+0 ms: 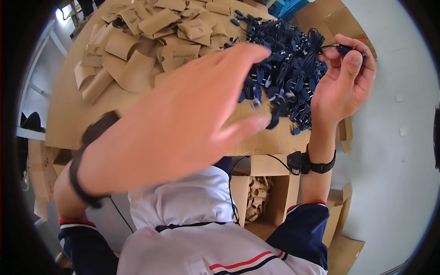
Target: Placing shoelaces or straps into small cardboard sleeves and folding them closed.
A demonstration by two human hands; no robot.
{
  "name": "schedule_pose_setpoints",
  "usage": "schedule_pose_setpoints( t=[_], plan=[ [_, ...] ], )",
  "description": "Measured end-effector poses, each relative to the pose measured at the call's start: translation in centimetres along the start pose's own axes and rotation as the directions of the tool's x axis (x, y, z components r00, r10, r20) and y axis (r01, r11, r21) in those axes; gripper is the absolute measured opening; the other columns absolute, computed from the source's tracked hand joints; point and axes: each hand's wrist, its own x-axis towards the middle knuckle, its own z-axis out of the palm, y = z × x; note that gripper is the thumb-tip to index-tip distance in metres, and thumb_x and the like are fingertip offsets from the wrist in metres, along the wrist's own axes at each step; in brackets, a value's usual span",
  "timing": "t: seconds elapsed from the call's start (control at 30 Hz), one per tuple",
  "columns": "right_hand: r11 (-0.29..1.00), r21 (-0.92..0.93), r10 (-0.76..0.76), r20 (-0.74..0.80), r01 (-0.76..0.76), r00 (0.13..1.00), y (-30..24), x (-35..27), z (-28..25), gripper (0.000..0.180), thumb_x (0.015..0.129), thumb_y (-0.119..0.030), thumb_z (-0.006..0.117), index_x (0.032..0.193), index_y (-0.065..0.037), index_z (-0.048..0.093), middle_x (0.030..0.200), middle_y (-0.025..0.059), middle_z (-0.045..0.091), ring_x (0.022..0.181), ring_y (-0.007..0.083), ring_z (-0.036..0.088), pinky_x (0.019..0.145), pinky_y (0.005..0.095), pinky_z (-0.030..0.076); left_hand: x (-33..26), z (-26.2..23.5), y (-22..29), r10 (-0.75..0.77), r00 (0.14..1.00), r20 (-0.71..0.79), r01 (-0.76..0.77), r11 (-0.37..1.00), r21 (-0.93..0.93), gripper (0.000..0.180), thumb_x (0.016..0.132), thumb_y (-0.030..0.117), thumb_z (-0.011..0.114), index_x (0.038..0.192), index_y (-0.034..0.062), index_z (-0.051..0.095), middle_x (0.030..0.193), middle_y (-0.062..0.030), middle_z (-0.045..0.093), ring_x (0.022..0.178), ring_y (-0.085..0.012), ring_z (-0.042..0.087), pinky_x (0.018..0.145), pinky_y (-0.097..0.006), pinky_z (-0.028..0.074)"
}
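Observation:
My right hand point(343, 87) is raised at the right side of the table, fingers closed around a dark blue power plug point(343, 49). Metal pins stick out of the plug, and its thin dark cord runs left to a coiled bundle point(315, 42). My left hand point(201, 101), large and blurred by motion, hovers over the table with its fingers stretched out and its thumb apart. Just beyond its fingertips lies a heap of dark blue corded plugs point(286, 75). The left hand covers part of the table and the heap's near left edge.
Many curved brown cardboard sleeves point(137, 68) are piled at the far left of the wooden table point(64, 119). Below the table edge stands an open carton point(286, 192) with brown cardboard pieces inside. Another open carton point(321, 16) and a blue bin point(286, 7) stand behind the heap.

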Motion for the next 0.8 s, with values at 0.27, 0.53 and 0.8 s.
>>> schedule_pose_setpoints(
  t=[0.27, 0.53, 0.8],
  plan=[
    [0.975, -0.223, -0.009, -0.018, 0.005, 1.0, -2.3, 0.3, 2.2, 0.022, 0.095, -0.01, 0.059, 0.108, 0.007, 0.057, 0.091, 0.0129, 0.063, 0.061, 0.0114, 0.058, 0.056, 0.0232, 0.05, 6.7, 4.5, -0.7, -0.077, 0.95, -0.303, -0.13, 0.784, -0.607, 0.042, 0.091, 0.011, 0.057, 0.128, -0.0005, 0.04, 0.09, -0.0163, 0.062, 0.073, -0.0225, 0.063, 0.062, -0.032, 0.049],
    [0.932, -0.36, 0.189, 0.411, -0.031, 0.892, -5.5, -0.7, 1.0, 0.026, 0.089, -0.011, 0.066, 0.109, 0.006, 0.064, 0.09, 0.0079, 0.059, 0.057, 0.0061, 0.05, 0.046, 0.0169, 0.035, 5.6, 1.5, -3.2, 0.023, 0.988, -0.152, -0.122, 0.715, -0.689, 0.021, 0.098, 0.021, 0.054, 0.105, 0.0017, 0.06, 0.074, 0.0024, 0.053, 0.064, -0.0041, 0.043, 0.057, -0.02, 0.035],
    [0.782, -0.25, 0.62, 0.223, -0.57, 0.752, -7.4, -2.9, 3.9, 0.031, 0.084, -0.007, 0.067, 0.112, 0.002, 0.06, 0.082, 0.0025, 0.06, 0.056, 0.0043, 0.049, 0.048, 0.0171, 0.035, 3.6, 0.0, -2.4, 0.009, 0.99, -0.14, -0.069, 0.901, -0.428, 0.031, 0.095, 0.034, 0.059, 0.084, 0.0049, 0.056, 0.063, 0.0069, 0.044, 0.056, -0.0018, 0.037, 0.05, -0.02, 0.028]
  ],
)
